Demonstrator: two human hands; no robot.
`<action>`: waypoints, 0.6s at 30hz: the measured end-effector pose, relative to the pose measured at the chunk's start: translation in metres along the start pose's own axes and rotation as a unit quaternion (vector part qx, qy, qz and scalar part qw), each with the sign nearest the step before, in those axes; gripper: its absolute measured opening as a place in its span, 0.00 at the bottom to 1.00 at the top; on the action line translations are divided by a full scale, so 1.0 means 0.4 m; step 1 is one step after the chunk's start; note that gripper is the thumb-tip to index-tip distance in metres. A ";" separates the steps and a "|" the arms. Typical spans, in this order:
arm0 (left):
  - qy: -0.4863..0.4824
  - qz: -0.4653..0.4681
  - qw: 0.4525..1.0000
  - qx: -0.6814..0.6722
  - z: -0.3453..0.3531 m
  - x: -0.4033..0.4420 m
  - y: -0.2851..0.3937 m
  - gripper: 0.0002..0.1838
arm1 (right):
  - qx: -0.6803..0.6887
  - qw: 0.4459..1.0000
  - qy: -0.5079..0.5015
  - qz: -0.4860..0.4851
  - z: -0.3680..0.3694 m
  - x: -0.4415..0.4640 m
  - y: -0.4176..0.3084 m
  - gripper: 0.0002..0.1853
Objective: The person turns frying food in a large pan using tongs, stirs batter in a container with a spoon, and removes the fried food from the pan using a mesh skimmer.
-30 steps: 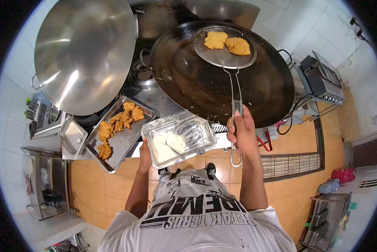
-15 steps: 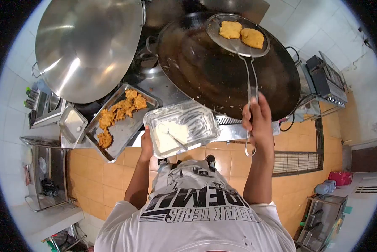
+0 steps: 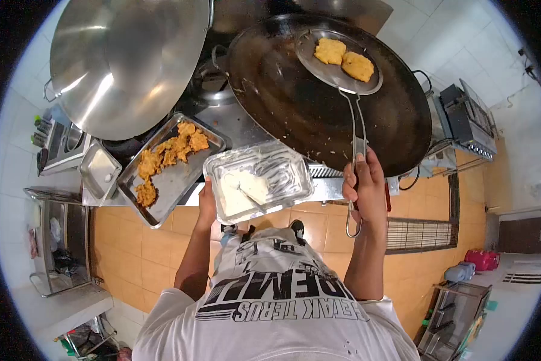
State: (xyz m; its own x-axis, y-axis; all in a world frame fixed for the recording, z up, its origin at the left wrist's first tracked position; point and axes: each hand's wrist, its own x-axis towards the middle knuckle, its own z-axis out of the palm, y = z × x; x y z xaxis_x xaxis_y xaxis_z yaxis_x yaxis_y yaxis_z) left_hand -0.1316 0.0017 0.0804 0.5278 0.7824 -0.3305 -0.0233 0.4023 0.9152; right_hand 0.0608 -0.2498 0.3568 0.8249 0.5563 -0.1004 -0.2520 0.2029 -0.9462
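Note:
My right hand (image 3: 369, 189) is closed around the handle of a long wire-handled skimmer (image 3: 336, 79). Two golden fried pieces (image 3: 344, 59) lie on the skimmer's round mesh, held over the big dark wok (image 3: 294, 102). My left hand (image 3: 206, 201) grips the left side of a metal tray (image 3: 300, 174) smeared with pale batter (image 3: 231, 201). A spoon (image 3: 250, 198) rests in that batter. To the left, a second metal tray (image 3: 180, 171) holds several crisp orange-brown fried pieces (image 3: 171, 153).
A large shiny metal pan or lid (image 3: 132, 66) leans at the upper left. A small metal tray (image 3: 99, 168) sits at the counter's left end. An oven-like appliance (image 3: 472, 123) stands at the right, and a floor grate (image 3: 418, 234) lies below.
The skimmer with its two fried pieces has come slightly down and towards me with my right hand. My left hand keeps its hold on the batter tray.

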 end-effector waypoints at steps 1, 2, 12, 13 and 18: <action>0.008 -0.004 1.000 0.000 0.001 0.003 -0.003 0.32 | -0.004 1.000 -0.001 -0.003 -0.002 0.003 -0.012 0.07; 0.015 0.017 1.000 -0.010 0.005 0.005 -0.009 0.31 | -0.007 1.000 0.000 -0.003 -0.006 -0.001 -0.031 0.08; 0.004 -0.024 1.000 0.013 -0.019 0.021 -0.020 0.30 | -0.032 0.999 0.015 -0.004 0.007 -0.021 -0.023 0.08; 0.007 -0.024 1.000 -0.003 -0.016 0.018 -0.019 0.29 | -0.040 0.999 0.007 -0.027 0.010 0.004 -0.007 0.08; -0.032 -0.005 0.999 -0.021 -0.022 0.012 -0.024 0.29 | -0.032 0.999 -0.011 -0.039 0.033 0.040 -0.025 0.06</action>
State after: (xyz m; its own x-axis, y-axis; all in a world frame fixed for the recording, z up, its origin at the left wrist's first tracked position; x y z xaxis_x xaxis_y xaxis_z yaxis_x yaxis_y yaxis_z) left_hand -0.1364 0.0059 0.0681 0.5814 0.7464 -0.3237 -0.0523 0.4314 0.9006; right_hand 0.0699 -0.2322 0.3688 0.8298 0.5578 -0.0192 -0.1539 0.1956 -0.9685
